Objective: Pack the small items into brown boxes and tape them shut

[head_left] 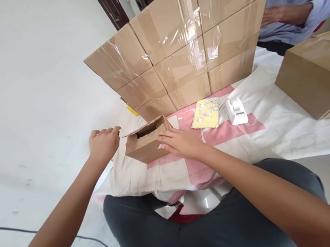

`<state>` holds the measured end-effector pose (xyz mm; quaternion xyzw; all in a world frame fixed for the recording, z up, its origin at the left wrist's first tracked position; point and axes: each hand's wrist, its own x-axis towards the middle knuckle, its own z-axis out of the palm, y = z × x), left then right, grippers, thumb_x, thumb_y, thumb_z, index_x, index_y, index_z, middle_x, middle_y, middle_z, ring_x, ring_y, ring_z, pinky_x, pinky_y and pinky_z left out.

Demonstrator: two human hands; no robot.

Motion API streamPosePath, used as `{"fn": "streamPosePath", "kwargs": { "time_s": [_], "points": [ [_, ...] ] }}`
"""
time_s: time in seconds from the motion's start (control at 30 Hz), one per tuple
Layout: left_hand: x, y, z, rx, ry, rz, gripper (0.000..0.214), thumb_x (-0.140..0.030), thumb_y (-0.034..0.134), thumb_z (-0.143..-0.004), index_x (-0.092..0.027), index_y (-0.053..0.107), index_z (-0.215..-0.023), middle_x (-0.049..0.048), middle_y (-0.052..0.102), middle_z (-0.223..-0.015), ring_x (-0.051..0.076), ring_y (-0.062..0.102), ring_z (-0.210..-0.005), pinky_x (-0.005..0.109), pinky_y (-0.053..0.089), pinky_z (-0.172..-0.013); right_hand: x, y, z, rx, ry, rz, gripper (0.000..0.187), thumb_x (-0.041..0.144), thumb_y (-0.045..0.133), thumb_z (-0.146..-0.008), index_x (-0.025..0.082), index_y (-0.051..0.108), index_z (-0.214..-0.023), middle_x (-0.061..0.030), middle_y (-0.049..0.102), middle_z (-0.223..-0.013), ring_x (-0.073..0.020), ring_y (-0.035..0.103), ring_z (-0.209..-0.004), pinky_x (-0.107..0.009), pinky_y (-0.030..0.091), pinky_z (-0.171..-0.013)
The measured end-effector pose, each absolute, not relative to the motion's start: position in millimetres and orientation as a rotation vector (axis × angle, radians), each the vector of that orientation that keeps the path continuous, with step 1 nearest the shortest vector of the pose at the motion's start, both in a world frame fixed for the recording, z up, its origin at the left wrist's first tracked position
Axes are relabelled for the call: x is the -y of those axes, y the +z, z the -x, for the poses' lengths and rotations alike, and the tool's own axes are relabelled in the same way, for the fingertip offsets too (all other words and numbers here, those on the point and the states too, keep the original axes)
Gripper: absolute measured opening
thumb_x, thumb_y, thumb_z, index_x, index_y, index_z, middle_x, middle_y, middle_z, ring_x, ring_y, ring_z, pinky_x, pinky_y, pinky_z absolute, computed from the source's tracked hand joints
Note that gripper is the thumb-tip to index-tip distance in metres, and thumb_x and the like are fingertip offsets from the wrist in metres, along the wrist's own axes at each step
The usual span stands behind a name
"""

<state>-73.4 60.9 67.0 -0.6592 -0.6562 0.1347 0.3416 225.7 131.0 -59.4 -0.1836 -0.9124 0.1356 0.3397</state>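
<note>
A small cardboard box [144,149] rests on the cloth-covered table, its top flap partly raised along a dark gap. My right hand [180,143] holds the right end of this box, fingers reaching over its top edge and near side. Just left of the box, my left hand [103,142] is closed in a fist beside the flap's corner. Something small and dark shows at its fingertips, too little of it to name.
Behind the box stands a tall wall of taped cardboard boxes [180,56]. A yellow patterned card [207,113] and a white tape dispenser [236,111] lie to the right. Farther right is a large carton [316,75]; another person's arm [287,14] shows behind. A white wall [36,81] borders the left.
</note>
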Motion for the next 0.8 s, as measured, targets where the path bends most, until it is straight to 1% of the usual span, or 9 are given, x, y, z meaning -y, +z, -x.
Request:
{"fn": "streamPosePath", "kwargs": {
  "time_s": [0.1, 0.2, 0.3, 0.37, 0.5, 0.63, 0.7, 0.8],
  "points": [
    [-55, 66, 80, 1.734, 0.216, 1.685, 0.041, -0.019, 0.037, -0.099, -0.018, 0.072, -0.12, 0.0114, 0.08, -0.098, 0.028, 0.072, -0.091, 0.042, 0.037, -0.089, -131, -58, -227, 2.386, 0.385, 0.464, 0.041, 0.037, 0.042, -0.111, 0.019, 0.064, -0.141, -0.0114, 0.064, -0.147, -0.031, 0.062, -0.128, -0.05, 0.053, -0.104],
    [-48, 57, 81, 1.836, 0.108, 1.663, 0.034, -0.027, 0.045, -0.095, -0.02, 0.071, -0.117, 0.0094, 0.08, -0.1, 0.028, 0.072, -0.089, 0.041, 0.039, -0.089, -130, -56, -229, 2.372, 0.425, 0.455, 0.042, 0.037, 0.042, -0.111, 0.019, 0.065, -0.14, -0.0126, 0.064, -0.147, -0.032, 0.062, -0.129, -0.052, 0.053, -0.104],
    [-44, 43, 78, 1.974, 0.05, 1.638, 0.035, -0.045, 0.057, -0.09, -0.022, 0.067, -0.114, 0.0065, 0.079, -0.1, 0.028, 0.072, -0.087, 0.039, 0.04, -0.085, -129, -54, -229, 2.357, 0.46, 0.465, 0.041, 0.037, 0.043, -0.11, 0.02, 0.065, -0.14, -0.0127, 0.065, -0.146, -0.0317, 0.063, -0.128, -0.052, 0.054, -0.104],
    [-44, 34, 75, 2.026, 0.014, 1.586, 0.039, -0.054, 0.059, -0.089, -0.021, 0.065, -0.108, 0.0064, 0.078, -0.096, 0.027, 0.071, -0.082, 0.038, 0.04, -0.081, -129, -54, -230, 2.352, 0.476, 0.475, 0.041, 0.038, 0.044, -0.11, 0.02, 0.064, -0.141, -0.0121, 0.064, -0.146, -0.0314, 0.063, -0.129, -0.051, 0.054, -0.104],
    [-47, 23, 75, 2.031, -0.044, 1.509, 0.034, -0.053, 0.054, -0.094, -0.021, 0.064, -0.098, 0.0079, 0.077, -0.09, 0.027, 0.069, -0.076, 0.037, 0.039, -0.077, -129, -54, -230, 2.34, 0.48, 0.464, 0.04, 0.04, 0.042, -0.11, 0.022, 0.065, -0.139, -0.0107, 0.066, -0.143, -0.0291, 0.062, -0.131, -0.048, 0.053, -0.105],
    [-49, 23, 77, 1.999, -0.08, 1.517, 0.031, -0.046, 0.046, -0.099, -0.022, 0.066, -0.097, 0.0076, 0.078, -0.092, 0.026, 0.069, -0.076, 0.037, 0.037, -0.077, -129, -54, -230, 2.369, 0.462, 0.453, 0.041, 0.04, 0.04, -0.111, 0.021, 0.065, -0.138, -0.0114, 0.065, -0.143, -0.0295, 0.06, -0.133, -0.049, 0.053, -0.106],
    [-49, 24, 76, 1.985, -0.085, 1.534, 0.029, -0.045, 0.048, -0.098, -0.022, 0.066, -0.098, 0.0075, 0.078, -0.094, 0.026, 0.069, -0.079, 0.037, 0.037, -0.076, -129, -54, -230, 2.367, 0.472, 0.458, 0.041, 0.039, 0.042, -0.111, 0.019, 0.065, -0.138, -0.0127, 0.065, -0.143, -0.0303, 0.061, -0.132, -0.05, 0.054, -0.105],
    [-49, 23, 73, 1.981, -0.087, 1.539, 0.032, -0.053, 0.055, -0.093, -0.022, 0.066, -0.096, 0.0073, 0.076, -0.089, 0.027, 0.069, -0.08, 0.035, 0.036, -0.073, -129, -54, -229, 2.338, 0.494, 0.468, 0.041, 0.04, 0.044, -0.11, 0.02, 0.063, -0.14, -0.0135, 0.065, -0.144, -0.0305, 0.062, -0.13, -0.051, 0.054, -0.105]
  ]
}}
